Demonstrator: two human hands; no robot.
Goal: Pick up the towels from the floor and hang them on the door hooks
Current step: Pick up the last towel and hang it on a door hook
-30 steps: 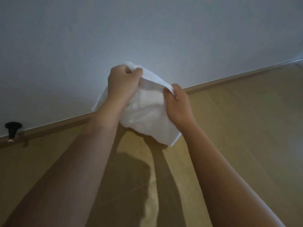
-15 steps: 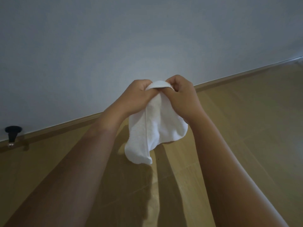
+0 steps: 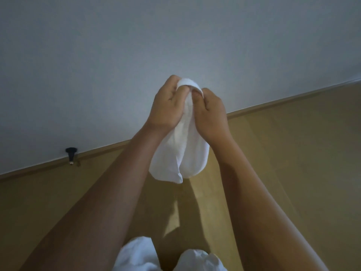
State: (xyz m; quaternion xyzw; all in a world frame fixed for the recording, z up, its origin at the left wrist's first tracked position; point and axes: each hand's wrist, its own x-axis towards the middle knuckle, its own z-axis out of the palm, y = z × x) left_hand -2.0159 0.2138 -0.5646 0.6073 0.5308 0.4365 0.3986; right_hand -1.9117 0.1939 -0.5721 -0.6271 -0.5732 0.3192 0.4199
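Note:
A small white towel (image 3: 183, 153) hangs in the air in front of the pale wall, bunched lengthwise. My left hand (image 3: 166, 106) and my right hand (image 3: 210, 114) are close together and both grip its top edge, fingers curled into the cloth. The towel's lower end dangles above the wooden floor. More white cloth (image 3: 136, 255) lies low at the bottom of the view, between my forearms. No door or door hook is in sight.
A pale wall (image 3: 117, 55) fills the upper half and meets the wooden floor (image 3: 293, 153) along a brown skirting board. A black door stopper (image 3: 71, 153) sticks out at the skirting on the left.
My hands came together at the towel's top edge and rose slightly. The towel went from spread between them to a narrow hanging bundle. White cloth came into view at the bottom.

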